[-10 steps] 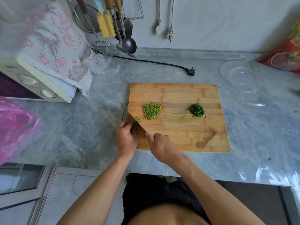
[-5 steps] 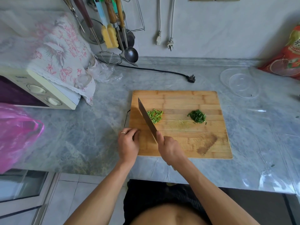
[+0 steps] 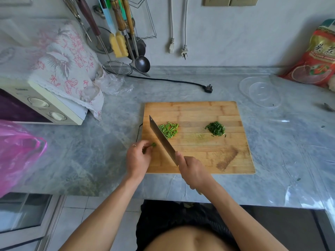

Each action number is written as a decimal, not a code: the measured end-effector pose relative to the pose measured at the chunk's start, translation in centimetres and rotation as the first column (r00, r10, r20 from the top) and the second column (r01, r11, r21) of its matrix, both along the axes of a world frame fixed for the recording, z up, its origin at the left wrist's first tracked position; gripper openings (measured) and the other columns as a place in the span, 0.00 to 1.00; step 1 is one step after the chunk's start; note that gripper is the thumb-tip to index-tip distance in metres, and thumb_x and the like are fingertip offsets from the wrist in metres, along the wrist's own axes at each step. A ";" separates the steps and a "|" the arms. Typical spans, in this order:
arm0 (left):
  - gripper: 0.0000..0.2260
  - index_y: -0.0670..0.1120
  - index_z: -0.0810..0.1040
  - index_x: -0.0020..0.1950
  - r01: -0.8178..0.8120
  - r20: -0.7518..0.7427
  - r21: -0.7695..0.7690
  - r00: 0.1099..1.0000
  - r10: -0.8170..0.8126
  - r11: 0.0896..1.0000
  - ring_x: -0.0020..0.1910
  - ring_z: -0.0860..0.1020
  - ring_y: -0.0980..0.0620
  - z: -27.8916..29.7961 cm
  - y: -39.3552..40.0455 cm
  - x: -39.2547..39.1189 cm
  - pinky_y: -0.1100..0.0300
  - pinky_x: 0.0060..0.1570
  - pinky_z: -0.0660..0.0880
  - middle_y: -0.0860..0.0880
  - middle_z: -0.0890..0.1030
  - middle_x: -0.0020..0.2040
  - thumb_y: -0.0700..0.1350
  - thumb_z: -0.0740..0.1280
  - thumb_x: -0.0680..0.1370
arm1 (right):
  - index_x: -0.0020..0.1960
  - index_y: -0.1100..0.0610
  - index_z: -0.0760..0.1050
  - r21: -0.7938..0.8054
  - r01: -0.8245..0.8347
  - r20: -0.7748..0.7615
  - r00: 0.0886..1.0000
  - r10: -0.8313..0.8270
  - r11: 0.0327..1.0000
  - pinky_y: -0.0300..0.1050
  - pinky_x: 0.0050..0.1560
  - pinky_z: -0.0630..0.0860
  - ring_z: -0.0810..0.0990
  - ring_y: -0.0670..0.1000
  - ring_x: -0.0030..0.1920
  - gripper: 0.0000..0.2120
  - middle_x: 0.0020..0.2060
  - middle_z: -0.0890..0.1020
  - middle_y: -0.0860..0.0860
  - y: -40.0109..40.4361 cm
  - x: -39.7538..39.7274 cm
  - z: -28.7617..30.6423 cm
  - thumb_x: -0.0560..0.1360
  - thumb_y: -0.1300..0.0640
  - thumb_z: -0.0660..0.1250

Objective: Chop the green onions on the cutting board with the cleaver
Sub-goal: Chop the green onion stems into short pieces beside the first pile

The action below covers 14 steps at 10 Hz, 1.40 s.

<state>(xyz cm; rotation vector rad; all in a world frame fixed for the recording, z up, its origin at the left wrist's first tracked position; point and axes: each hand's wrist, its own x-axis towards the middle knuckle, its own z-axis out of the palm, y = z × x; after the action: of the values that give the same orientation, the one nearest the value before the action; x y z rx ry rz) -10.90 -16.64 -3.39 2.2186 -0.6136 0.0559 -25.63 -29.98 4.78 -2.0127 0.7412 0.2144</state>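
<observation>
Two piles lie mid-frame on the cutting board (image 3: 199,109); my left hand (image 3: 138,158) pinches a soft, light green onion stub (image 3: 153,144), my right hand (image 3: 194,173) wraps the heavy cleaver (image 3: 161,140) handle.

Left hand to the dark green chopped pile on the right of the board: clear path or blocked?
Probably blocked. The cleaver, gripped by the right hand, slants across the board between the left hand and the dark green pile; the left hand also pinches a green piece.
</observation>
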 end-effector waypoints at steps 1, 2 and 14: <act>0.04 0.42 0.84 0.46 -0.063 -0.014 -0.030 0.998 0.063 0.998 0.40 0.82 0.47 -0.2 -0.2 -0.3 0.56 0.41 0.77 0.47 0.85 0.41 0.37 0.75 0.72 | 0.34 0.59 0.64 -0.049 -0.048 0.020 0.999 0.049 0.998 0.49 0.32 0.67 0.67 0.52 0.27 0.28 0.27 0.69 0.54 0.7 -0.2 0.3 0.82 0.39 0.49; 0.04 0.42 0.84 0.46 -0.109 -0.025 -0.036 0.994 0.108 0.993 0.40 0.83 0.45 -0.5 -0.6 -0.5 0.54 0.38 0.78 0.45 0.85 0.40 0.36 0.73 0.72 | 0.37 0.58 0.67 -0.096 -0.129 -0.054 0.991 0.124 0.987 0.53 0.39 0.68 0.70 0.55 0.35 0.26 0.32 0.72 0.55 1.3 0.1 0.7 0.82 0.40 0.46; 0.03 0.41 0.83 0.46 -0.056 0.017 -0.003 0.998 0.056 0.998 0.37 0.80 0.46 -0.3 -0.4 -0.8 0.54 0.37 0.76 0.46 0.84 0.38 0.36 0.74 0.74 | 0.41 0.63 0.73 -0.002 0.070 -0.018 0.997 -0.070 0.998 0.51 0.33 0.74 0.72 0.53 0.28 0.30 0.30 0.74 0.54 0.9 1.5 0.6 0.82 0.39 0.47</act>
<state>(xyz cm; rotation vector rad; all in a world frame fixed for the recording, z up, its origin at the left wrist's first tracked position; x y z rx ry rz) -11.65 -17.02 -3.65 2.2351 -0.5601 0.1046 -24.18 -29.08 5.41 -1.9849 0.8223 0.1914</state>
